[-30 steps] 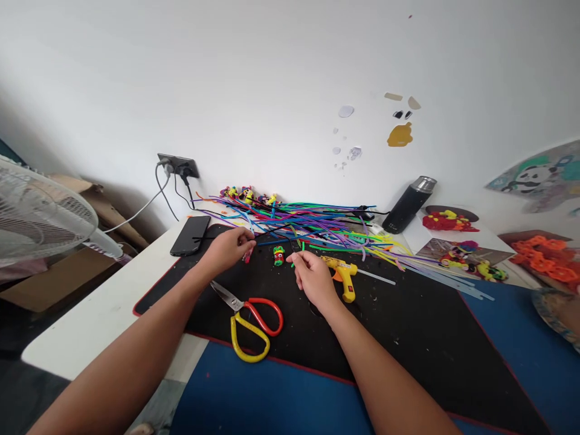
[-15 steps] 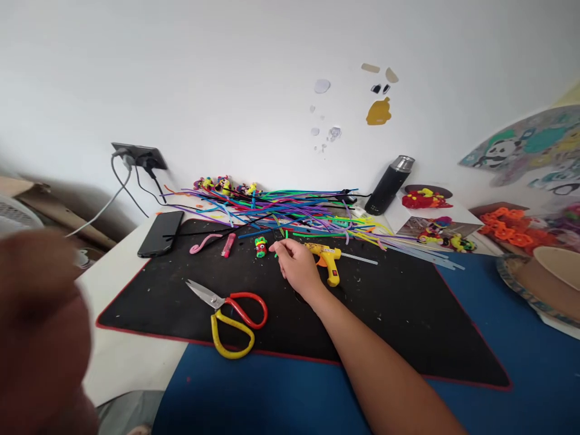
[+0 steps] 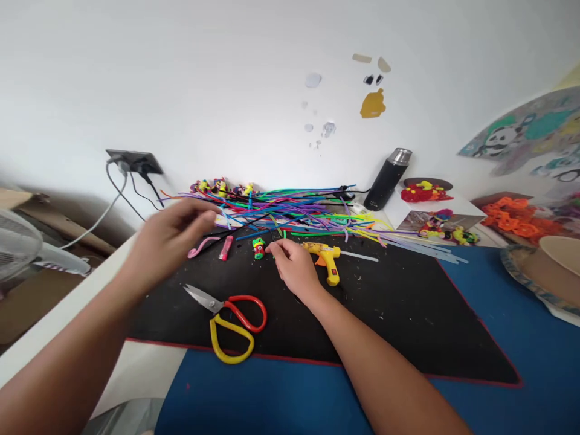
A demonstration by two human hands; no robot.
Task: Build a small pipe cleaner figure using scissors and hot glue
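My right hand (image 3: 296, 269) is over the black mat with its fingertips pinched together, just right of a small green, red and yellow figure (image 3: 258, 248) with an eye. What the fingertips hold is mostly hidden; a bit of green shows beside them. Held in the air at the left, my left hand (image 3: 170, 235) has thumb and fingers apart and nothing between them. It covers the spot where the phone lies. A yellow glue gun (image 3: 332, 266) with a glue stick rests right of my right hand. Scissors (image 3: 226, 308) with red and yellow handles lie open in front.
Many coloured pipe cleaners (image 3: 290, 208) spread along the wall. A pink curl (image 3: 199, 246) and a pink stick-shaped item (image 3: 226, 248) lie on the mat (image 3: 394, 326). A black flask (image 3: 387, 181) leans at the back. A fan (image 3: 20, 244) stands left.
My left hand has come from close to the camera, forward and right, over the mat's left side. My right hand stays almost still beside the figure. The view has shifted slightly.
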